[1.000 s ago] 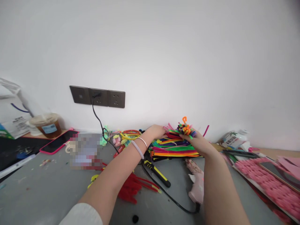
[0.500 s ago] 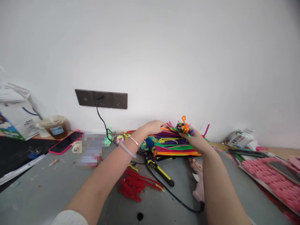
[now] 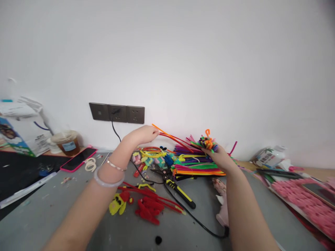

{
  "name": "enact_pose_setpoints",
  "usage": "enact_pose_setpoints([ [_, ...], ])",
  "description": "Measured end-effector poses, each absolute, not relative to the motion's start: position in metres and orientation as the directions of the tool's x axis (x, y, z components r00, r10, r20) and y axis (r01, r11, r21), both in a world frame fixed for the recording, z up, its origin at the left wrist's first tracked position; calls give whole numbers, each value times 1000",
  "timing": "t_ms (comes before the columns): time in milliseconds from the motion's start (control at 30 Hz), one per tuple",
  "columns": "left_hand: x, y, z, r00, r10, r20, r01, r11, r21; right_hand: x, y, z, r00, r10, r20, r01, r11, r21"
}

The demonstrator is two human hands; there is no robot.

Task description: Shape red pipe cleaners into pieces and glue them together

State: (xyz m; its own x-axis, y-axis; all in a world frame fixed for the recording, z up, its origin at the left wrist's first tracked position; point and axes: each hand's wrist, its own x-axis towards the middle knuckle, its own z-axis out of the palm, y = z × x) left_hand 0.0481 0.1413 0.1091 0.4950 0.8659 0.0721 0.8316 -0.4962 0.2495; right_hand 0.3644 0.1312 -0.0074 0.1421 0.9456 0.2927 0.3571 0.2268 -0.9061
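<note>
My left hand [image 3: 148, 134] is closed on a few red and orange pipe cleaners [image 3: 171, 136], whose far ends still lie toward the bundle at the right. My right hand [image 3: 218, 156] grips a thick bundle of mixed-colour pipe cleaners [image 3: 208, 143], an orange curl sticking up from its end. Below it lies a heap of sorted pipe cleaners [image 3: 199, 170] in orange, pink, green and purple. Yellow-and-black pliers [image 3: 180, 193] rest in front of the heap. Nearer to me are a red fuzzy piece [image 3: 149, 209] and a yellow fuzzy figure [image 3: 116, 205].
A black cable [image 3: 196, 223] runs to a pink tool [image 3: 222, 211] beside my right forearm. At the left are a phone [image 3: 79, 159], a drink cup [image 3: 66, 143] and a paper bag [image 3: 28, 129]. A pink woven piece [image 3: 295, 198] lies at the right.
My left hand has moved left, away from the bundle, drawing red and orange pipe cleaners out with it. My right hand stays on the bundle. The yellow figure has come into sight.
</note>
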Motion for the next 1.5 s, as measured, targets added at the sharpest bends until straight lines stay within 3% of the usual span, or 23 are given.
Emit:
enact_pose_setpoints([
  [133,20,127,127,364,928,83,885,-372,279,362,132,-8,62,949,310,454,250,-855],
  [267,6,127,130,366,930,28,871,-353,341,354,131,-6,-103,969,223,612,239,-754],
  [533,-11,118,133,412,911,36,707,-344,618,340,116,9,-228,974,17,701,176,-691],
  [600,-13,111,130,395,917,60,690,-339,639,334,109,22,-222,970,94,683,224,-695],
  [667,-11,103,126,420,900,118,655,-391,646,323,103,36,-175,935,307,639,345,-687],
  [733,-5,95,119,449,881,148,632,-431,644,307,97,49,-153,835,529,622,497,-605],
  [800,5,87,112,433,891,135,629,-406,662,288,93,56,-197,748,634,627,593,-505],
  [933,26,73,102,472,881,41,565,-337,753,255,87,58,-329,739,588,595,645,-479],
  [1200,30,64,104,545,826,141,564,-486,667,243,82,67,-458,718,524,317,682,-659],
  [1367,25,66,97,570,814,115,525,-468,711,250,80,69,-317,772,551,422,635,-647],
  [1433,20,68,95,528,844,98,541,-423,727,261,79,70,-109,748,655,449,625,-638],
  [1500,12,72,94,457,883,110,567,-385,728,276,76,74,219,624,750,467,608,-642],
])
